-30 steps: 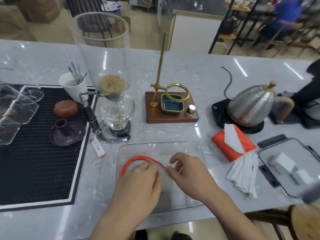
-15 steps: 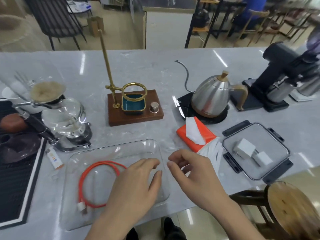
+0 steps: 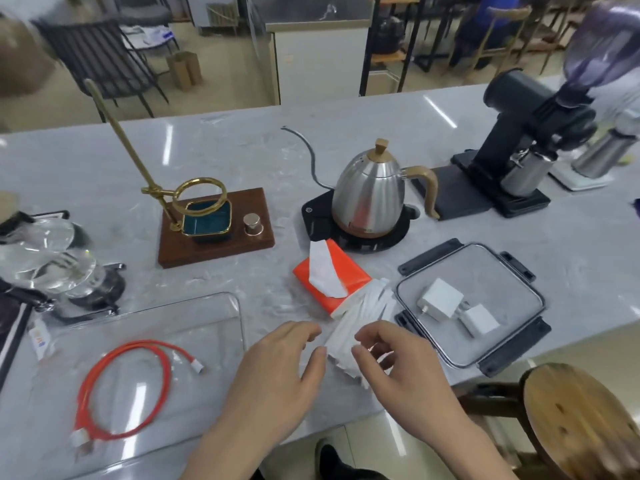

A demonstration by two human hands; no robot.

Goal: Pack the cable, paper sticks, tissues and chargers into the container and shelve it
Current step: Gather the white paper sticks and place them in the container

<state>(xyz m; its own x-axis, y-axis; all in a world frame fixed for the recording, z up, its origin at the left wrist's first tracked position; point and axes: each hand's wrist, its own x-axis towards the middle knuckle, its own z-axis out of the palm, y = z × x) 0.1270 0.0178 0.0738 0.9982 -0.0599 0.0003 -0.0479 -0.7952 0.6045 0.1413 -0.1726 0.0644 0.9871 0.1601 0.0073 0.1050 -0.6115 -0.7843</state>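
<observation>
You are leaving the coiled orange cable (image 3: 124, 389) inside the clear plastic container (image 3: 221, 306); your left hand (image 3: 277, 372) and right hand (image 3: 398, 362), fingers loosely apart, are now closing on the white paper sticks (image 3: 360, 317) on the tabletop (image 3: 242, 150).

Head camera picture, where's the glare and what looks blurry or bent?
Head view: ceiling lights streak white across the marble counter; the clear container catches one beside the orange cable; the grinder and glass at the edges look smeared; the wide lens bows the counter's far edge.
</observation>
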